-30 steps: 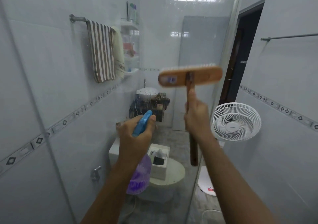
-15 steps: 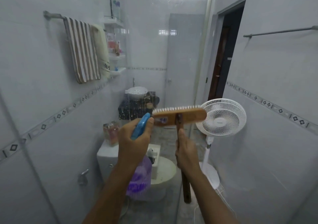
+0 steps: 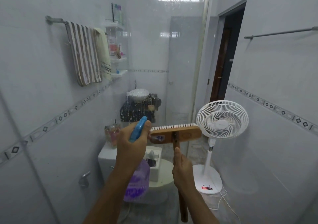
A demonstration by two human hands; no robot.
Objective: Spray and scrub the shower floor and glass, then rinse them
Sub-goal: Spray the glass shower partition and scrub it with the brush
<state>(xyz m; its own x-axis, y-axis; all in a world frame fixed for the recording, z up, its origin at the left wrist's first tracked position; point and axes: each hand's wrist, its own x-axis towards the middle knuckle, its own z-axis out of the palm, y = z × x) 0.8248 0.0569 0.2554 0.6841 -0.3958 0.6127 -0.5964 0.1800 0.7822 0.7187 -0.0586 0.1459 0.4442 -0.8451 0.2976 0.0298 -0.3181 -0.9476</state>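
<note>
The left hand (image 3: 133,148) is curled round the neck of one spray bottle (image 3: 137,187). Its purple body is half hidden behind the wrist, and the blue trigger top shows above the fingers. The right hand (image 3: 182,170) grips the wooden handle of one brush (image 3: 182,135) and covers its middle part. The brush head lies level, bristles turned toward the wet glass (image 3: 149,42); whether they touch it I cannot tell. Its right end reaches the glass edge, before one fan (image 3: 222,119). Above the brush the pane stretches wide. Two towels (image 3: 84,55) hang at the left.
</note>
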